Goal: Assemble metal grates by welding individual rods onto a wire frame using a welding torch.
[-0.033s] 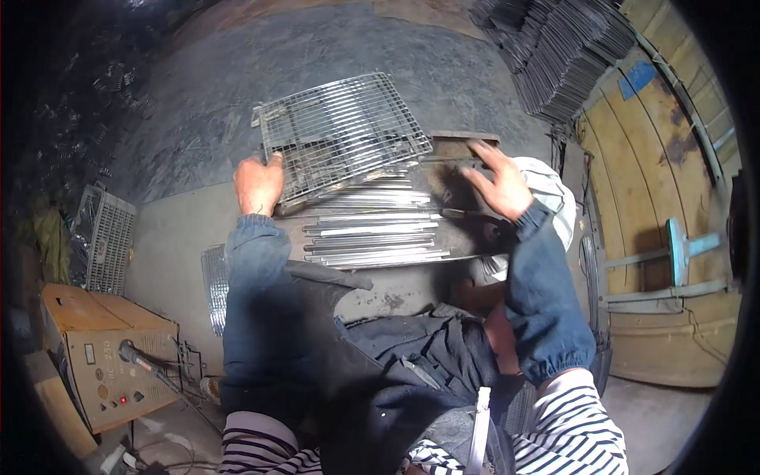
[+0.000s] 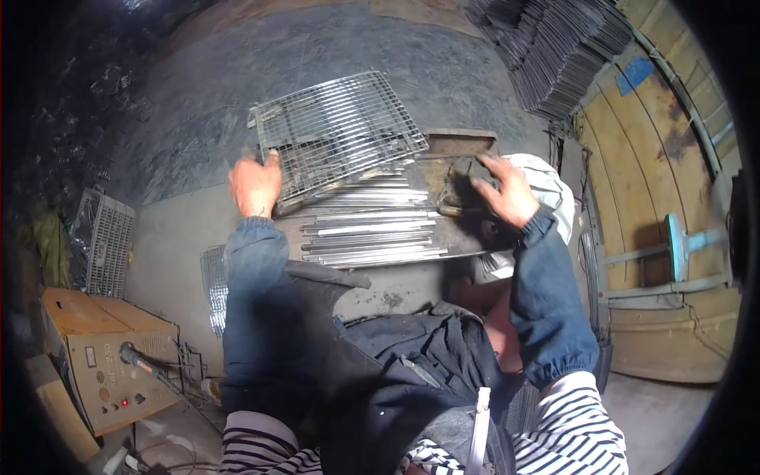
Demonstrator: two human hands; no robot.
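A rectangular metal wire rack [image 2: 344,131] lies tilted over the far left part of a low work table [image 2: 463,144]. My left hand [image 2: 255,188] is closed at the rack's left edge, its thumb along the edge wire; its other fingers are partly hidden and slightly blurred. Nearer me, a row of shiny metal rods [image 2: 368,237] lies side by side across the table. My right hand [image 2: 511,194] hovers right of the rods, holding nothing, with fingers apart and blurred tips. Below it is a dark, shadowed part of the table, with something there I cannot make out.
A yellow machine [image 2: 119,360] with a cable plugged into its front stands at lower left. Wire racks [image 2: 111,244] lean behind it. Tall stacks of dark grids [image 2: 554,55] rise at far right. White cloth [image 2: 546,178] lies beside the right hand; a blue metal bracket [image 2: 677,247] is farther right.
My right hand has shifted slightly, its fingers now a little lower and more bent. My left hand and the wire rack keep nearly the same place.
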